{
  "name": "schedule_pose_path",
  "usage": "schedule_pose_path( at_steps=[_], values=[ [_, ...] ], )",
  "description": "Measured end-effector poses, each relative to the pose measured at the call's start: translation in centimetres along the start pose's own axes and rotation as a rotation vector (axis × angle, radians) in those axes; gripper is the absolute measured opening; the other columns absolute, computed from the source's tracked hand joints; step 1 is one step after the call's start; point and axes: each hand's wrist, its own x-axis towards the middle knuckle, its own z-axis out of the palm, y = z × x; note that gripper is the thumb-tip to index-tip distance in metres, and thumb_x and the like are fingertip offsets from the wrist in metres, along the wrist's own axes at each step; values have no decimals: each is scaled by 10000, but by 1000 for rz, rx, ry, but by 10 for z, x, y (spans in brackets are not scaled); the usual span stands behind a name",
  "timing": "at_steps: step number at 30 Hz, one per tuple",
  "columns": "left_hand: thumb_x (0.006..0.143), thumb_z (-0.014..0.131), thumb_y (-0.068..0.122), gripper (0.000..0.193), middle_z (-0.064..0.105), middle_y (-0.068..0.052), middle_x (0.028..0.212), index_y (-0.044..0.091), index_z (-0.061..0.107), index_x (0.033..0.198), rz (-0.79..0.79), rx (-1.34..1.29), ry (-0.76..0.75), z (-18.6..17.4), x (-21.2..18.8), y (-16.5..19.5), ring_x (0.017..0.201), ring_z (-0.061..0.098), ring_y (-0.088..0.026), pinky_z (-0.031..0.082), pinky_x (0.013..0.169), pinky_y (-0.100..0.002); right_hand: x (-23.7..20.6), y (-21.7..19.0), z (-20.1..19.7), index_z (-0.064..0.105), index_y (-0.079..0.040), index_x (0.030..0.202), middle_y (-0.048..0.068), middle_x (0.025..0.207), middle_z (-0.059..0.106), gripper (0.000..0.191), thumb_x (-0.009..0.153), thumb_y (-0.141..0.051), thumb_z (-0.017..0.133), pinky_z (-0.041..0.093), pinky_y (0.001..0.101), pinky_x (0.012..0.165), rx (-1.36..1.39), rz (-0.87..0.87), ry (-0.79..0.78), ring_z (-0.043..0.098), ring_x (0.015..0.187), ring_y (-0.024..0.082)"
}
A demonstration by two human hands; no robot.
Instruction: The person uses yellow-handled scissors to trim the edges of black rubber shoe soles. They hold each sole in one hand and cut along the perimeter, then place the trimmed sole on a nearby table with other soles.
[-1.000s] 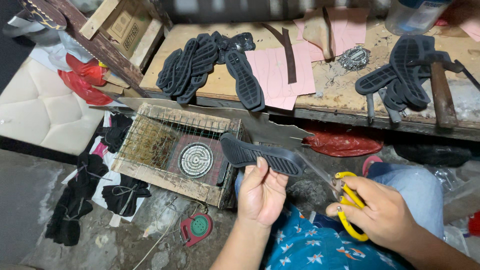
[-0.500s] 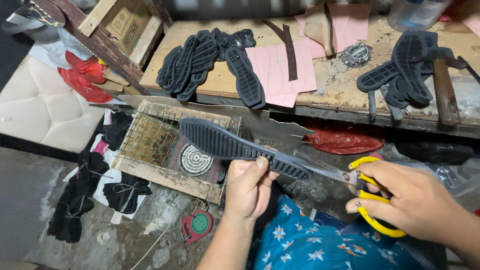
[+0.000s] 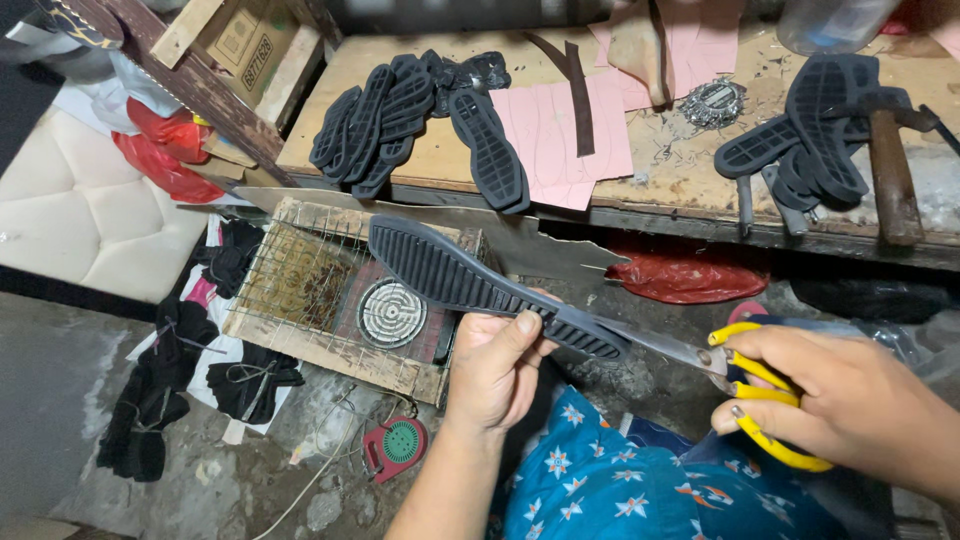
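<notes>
The left hand (image 3: 495, 365) is closed around a black rubber shoe sole (image 3: 470, 280), with the thumb pressed on top of it near its narrow end. The sole is lifted in the air and goes from this hand up and to the left, with its ribbed side facing the camera; its wide front end is above a wooden frame with wire mesh (image 3: 300, 290) on the floor. The right hand (image 3: 850, 400) is closed on the yellow handles of a pair of scissors (image 3: 715, 365), with fingers passed through the loops. The metal blades point to the left and reach the narrow end of the sole, just beside the left thumb; if the blades are cutting into the rubber, I cannot tell. So the sole lies between the two hands, held by the left and met by the scissors from the right. Behind, on the wooden bench (image 3: 440, 160), lie more black soles (image 3: 400, 110) and pink paper sheets (image 3: 560, 130). A hammer (image 3: 890, 170) lies at the right side.
</notes>
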Motion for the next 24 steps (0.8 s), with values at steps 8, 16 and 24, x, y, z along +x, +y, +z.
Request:
schedule_pose_path(
  at_steps=[8,16,24],
  values=[
    [972,710,62,204,738,-141,1051,-54,689,1138,-22,75,-17,0,-3,-2,934,709,-209,574,864,-334,9,-23,-8,672,-212,1208,-7,871,702,723,633,-603,868,553,345,701,-46,135,-92,703,788,224],
    [967,706,67,224,737,-139,1084,-50,692,1158,-30,169,-70,8,-5,0,986,701,-207,563,918,-334,1,2,11,703,-181,1121,13,898,737,652,638,-599,838,557,352,698,-87,27,-51,720,795,242],
    [932,657,24,392,721,-93,1106,19,560,1313,25,174,23,18,-3,13,943,685,-183,563,797,-307,-6,20,39,627,-108,1232,25,882,641,703,648,-353,932,557,323,692,228,229,-3,625,778,184]
  ],
)
